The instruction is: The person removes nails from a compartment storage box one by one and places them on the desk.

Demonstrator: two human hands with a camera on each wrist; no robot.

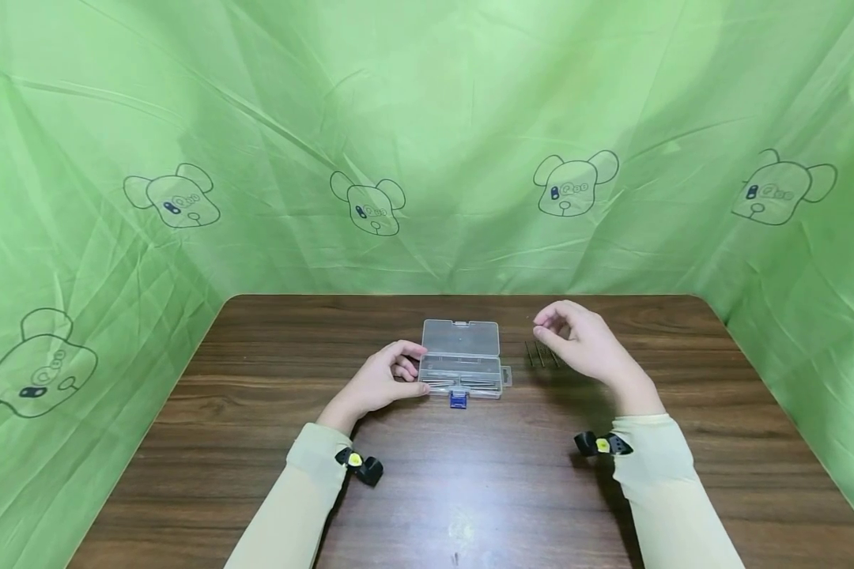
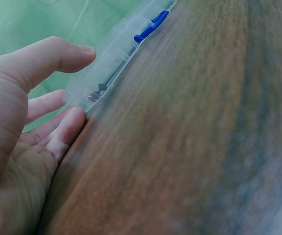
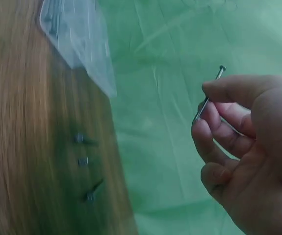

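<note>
The left hand [image 1: 386,378] rests relaxed fingers against the clear box [image 1: 461,341] on the bench [image 1: 512,462], which a nudge could slide; past loose nails [image 1: 539,354], the right hand [image 1: 585,344] pinches one nail [image 3: 203,105], liable to drop if its hold slackens

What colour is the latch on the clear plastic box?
Blue; the latch shows best in the head view.
</note>
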